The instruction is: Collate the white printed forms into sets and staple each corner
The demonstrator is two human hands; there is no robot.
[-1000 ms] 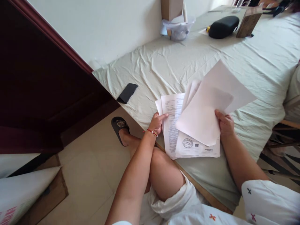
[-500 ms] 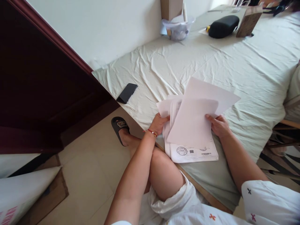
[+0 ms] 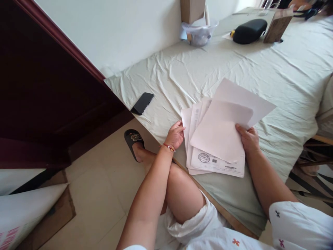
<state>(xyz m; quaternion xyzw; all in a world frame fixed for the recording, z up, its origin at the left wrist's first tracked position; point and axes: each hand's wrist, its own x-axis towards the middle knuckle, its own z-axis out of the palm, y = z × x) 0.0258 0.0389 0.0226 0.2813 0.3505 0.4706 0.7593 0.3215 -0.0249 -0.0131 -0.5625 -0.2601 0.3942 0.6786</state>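
White papers point(image 3: 215, 139) over the bed point(image 3: 166, 86), between our left hand point(image 3: 177, 134), pinching their left edge, and our right hand point(image 3: 248, 139), gripping the top sheets point(image 3: 225, 119) at right, thumb uppermost. Long axis runs away from us; top sheets skew far-right, right hand nearer them.

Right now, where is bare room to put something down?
The pale green fabric sheet is bare between the black rectangular object and the white papers, and from those papers to the rounded black case. Crowded: between left hand and right hand.
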